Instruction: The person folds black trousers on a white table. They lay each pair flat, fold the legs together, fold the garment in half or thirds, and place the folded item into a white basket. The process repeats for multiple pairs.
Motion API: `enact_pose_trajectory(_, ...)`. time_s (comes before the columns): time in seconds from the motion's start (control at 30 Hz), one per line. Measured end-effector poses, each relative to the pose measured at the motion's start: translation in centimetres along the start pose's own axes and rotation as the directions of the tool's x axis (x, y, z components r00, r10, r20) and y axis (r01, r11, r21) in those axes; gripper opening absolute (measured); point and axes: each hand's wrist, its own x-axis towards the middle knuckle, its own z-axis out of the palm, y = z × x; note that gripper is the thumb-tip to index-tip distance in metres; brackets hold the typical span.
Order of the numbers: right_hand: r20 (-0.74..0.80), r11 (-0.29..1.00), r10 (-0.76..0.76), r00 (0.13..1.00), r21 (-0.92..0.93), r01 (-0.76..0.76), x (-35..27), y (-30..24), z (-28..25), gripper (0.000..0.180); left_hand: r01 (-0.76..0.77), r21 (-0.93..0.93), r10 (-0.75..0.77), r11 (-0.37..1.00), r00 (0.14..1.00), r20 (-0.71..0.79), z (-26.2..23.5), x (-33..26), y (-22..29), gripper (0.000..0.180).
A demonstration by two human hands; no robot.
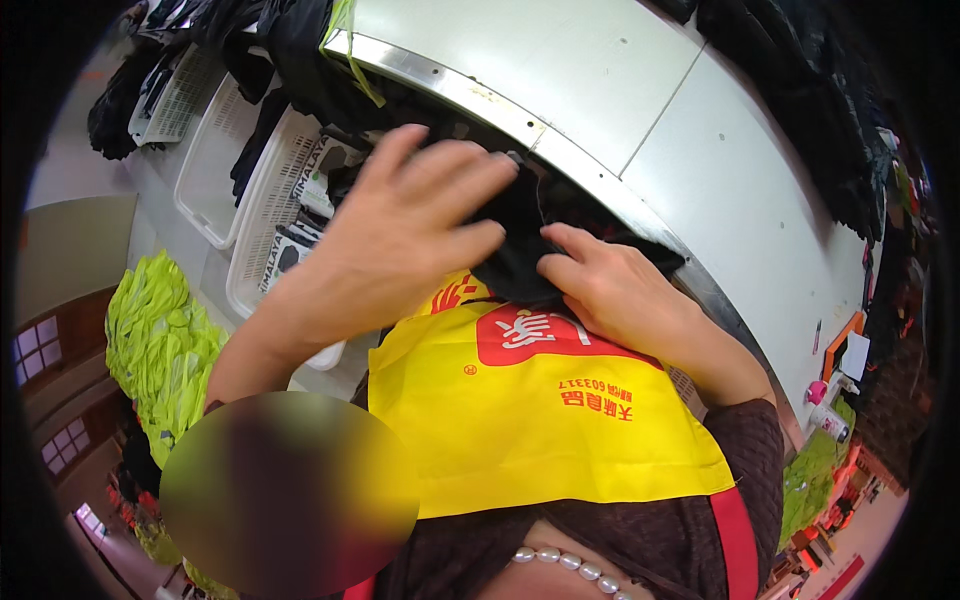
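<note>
Work table [640, 110]: pale flat top with a metal front edge. Black garments [800, 110] lie piled along its far side; a further black garment [520, 235] rests at the metal edge.

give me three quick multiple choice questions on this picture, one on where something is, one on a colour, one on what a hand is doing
1. Where do the white baskets stand?
A. to the person's left of the table
B. on top of the table
C. at the person's right

2. What colour is the apron at the person's front?
A. blue
B. yellow with a red patch
C. plain white

3. What is the right hand doing?
A. hanging free in the air
B. holding a white cup
C. pressing on the black cloth at the edge of the table

Answers: 1 A, the baskets sit left of the table's metal rim. 2 B, the bib is yellow with a red patch. 3 C, its fingers lie on the black cloth, and the left hand is spread over it.
</note>
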Motion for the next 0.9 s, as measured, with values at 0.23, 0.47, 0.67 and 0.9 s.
enact_pose_trajectory(0.23,-0.095,0.981,-0.164,0.982,-0.118,0.152,0.4,0.6,0.0,0.038,-0.117,0.016,0.116,0.993,0.992,0.054,5.5,-1.2,-1.2,0.014)
enact_pose_trajectory(0.47,0.444,0.931,0.341,0.829,-0.040,-0.362,-3.3,4.3,1.2,0.057,0.000,0.085,-0.017,0.996,0.979,0.203,2.4,-1.1,-2.0,0.014)
enact_pose_trajectory(0.67,0.060,0.836,0.535,0.843,-0.182,-0.517,-5.2,5.8,-0.4,0.053,0.102,0.050,-0.111,0.994,0.966,0.233,1.3,-3.1,-0.3,0.010)
enact_pose_trajectory(0.9,-0.289,0.836,0.318,0.903,-0.363,-0.411,-5.0,3.3,-4.7,0.053,0.236,0.101,-0.230,0.967,0.971,-0.069,-2.0,-3.2,-1.2,0.015)
